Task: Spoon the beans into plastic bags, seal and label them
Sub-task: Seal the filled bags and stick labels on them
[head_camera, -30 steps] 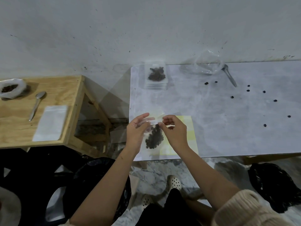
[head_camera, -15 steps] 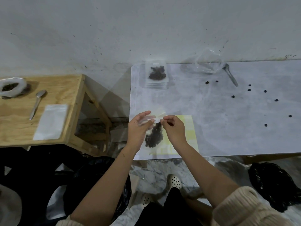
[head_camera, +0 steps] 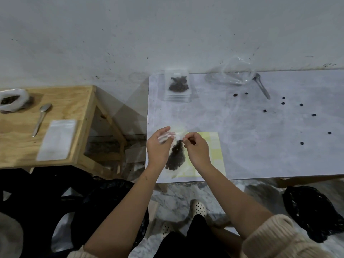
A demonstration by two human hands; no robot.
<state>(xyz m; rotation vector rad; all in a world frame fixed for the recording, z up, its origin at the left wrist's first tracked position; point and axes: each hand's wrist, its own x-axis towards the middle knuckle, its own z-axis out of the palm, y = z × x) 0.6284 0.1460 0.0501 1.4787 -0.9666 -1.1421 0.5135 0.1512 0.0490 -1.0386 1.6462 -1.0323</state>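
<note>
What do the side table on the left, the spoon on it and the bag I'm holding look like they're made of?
Side table: probably unfinished plywood, pale with visible grain. Spoon: seemingly metal, grey with a dull sheen. Bag: thin clear plastic; the beans show through.

In the grip, the clear bag [head_camera: 173, 172] holds black beans [head_camera: 176, 157]. Beneath the grip lies a pale yellow sheet [head_camera: 214, 146] on a table [head_camera: 260, 149] marbled grey and white.

Cream ribbed knit sleeves [head_camera: 270, 237], black trousers [head_camera: 186, 244], seemingly white perforated clogs [head_camera: 199, 208]
</note>
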